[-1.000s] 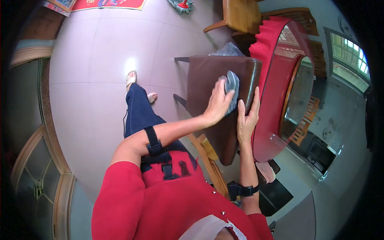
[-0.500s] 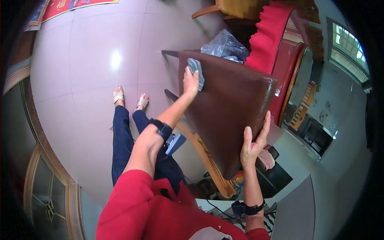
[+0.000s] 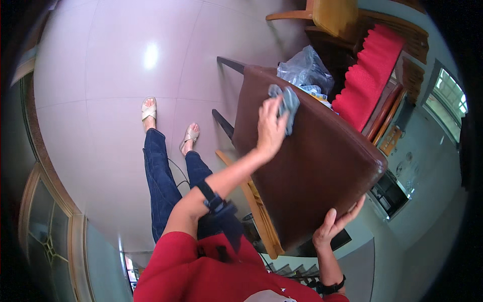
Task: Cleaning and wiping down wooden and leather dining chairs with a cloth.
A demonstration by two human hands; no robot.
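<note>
A brown leather-covered chair panel [image 3: 312, 166] fills the middle of the head view, with dark legs [image 3: 230, 64] sticking out at its left. My left hand [image 3: 271, 126] is closed on a grey-blue cloth [image 3: 289, 108] and presses it to the panel's upper part. Some of the cloth sticks out past my fingers, which are slightly blurred. At the panel's lower right edge my right hand [image 3: 332, 229] lies against the side, fingers stretched and thumb apart, with only the chair under it.
Behind the panel lies a clear plastic bag [image 3: 309, 70], beside a red scalloped cloth [image 3: 370, 75]. A wooden chair [image 3: 334, 17] stands at the top, and a light wooden frame [image 3: 259, 216] runs below the panel. My sandalled feet [image 3: 191, 133] are on the tiled floor [image 3: 131, 75].
My left hand has moved the cloth rightward across the panel, away from its left edge. The panel and my right hand now sit lower and further right in view.
</note>
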